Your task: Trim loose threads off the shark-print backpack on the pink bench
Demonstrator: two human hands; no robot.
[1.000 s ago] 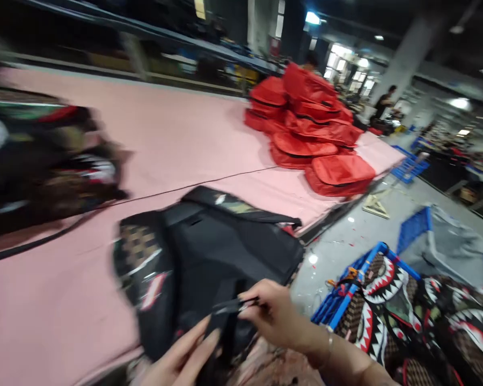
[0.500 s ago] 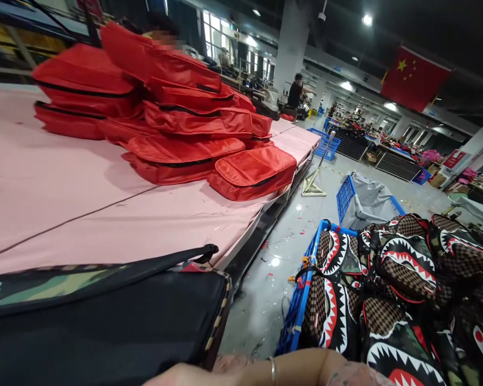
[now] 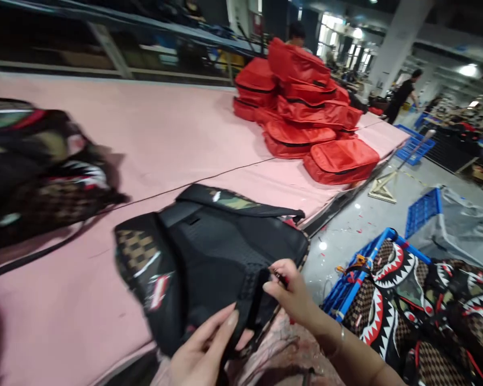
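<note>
A black backpack [image 3: 221, 246] with camouflage and brown checkered trim lies on the table edge, its padded back panel facing up. Near its lower edge, my left hand [image 3: 207, 343] is closed around a black shoulder strap [image 3: 249, 300]. My right hand [image 3: 292, 292] pinches a small dark strip by the backpack's right edge; whether it belongs to the same strap I cannot tell. Another shoulder strap [image 3: 245, 203] with a camouflage patch runs along the far side of the backpack.
Red bags [image 3: 306, 112] are piled farther along the pink table [image 3: 177, 134]. More patterned backpacks [image 3: 44, 171] lie at the left. On the floor to the right, a blue crate [image 3: 354, 284] holds several shark-mouth backpacks, with a grey-lined crate [image 3: 462, 225] behind. People stand in the background.
The view has swung left and down, bringing the whole backpack and both hands into sight. My right hand, earlier at the bottom edge, now pinches the strip; my left hand now holds the strap.
</note>
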